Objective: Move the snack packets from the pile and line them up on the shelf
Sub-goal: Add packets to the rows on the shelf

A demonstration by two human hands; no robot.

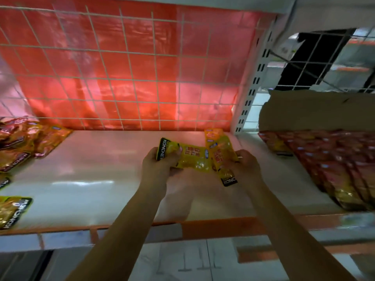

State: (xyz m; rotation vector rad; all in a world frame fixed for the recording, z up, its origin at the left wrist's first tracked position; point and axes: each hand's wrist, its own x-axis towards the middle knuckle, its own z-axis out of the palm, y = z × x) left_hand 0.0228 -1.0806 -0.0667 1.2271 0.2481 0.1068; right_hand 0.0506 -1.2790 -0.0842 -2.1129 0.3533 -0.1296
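1. While both hands are reaching over the shelf (85,169), two yellow snack packets are sitting between them, above the middle of the white shelf surface.
2. Left hand (157,165) is curling its fingers and thumb round the black end band of the left packet (188,157), which is lying sideways; the band is reading "KONCHEW" in white letters.
3. Right hand (246,169) is gripping the right packet (220,153), which is pointing lengthwise toward the back of the shelf; its near black band is also reading "KONCHEW".
4. Red characters are showing on both yellow faces, too blurred to read.
5. The two packets are overlapping or touching at the middle; cannot tell which is on top.
6. A loose pile of packets (22,142) is lying at the far left of the shelf, orange and gold, partly blurred.
7. One more yellow packet (12,211) is lying at the left front edge, black band reading "KONCHEW".
8. A row of red and gold packets (332,165) is leaning together at the right side of the shelf, next to a brown cardboard box (316,110).
9. A white wire grid (121,67) is standing behind the shelf, with red sheeting (142,41) showing through it.
10. An orange strip (213,230) is running along the shelf's front edge.
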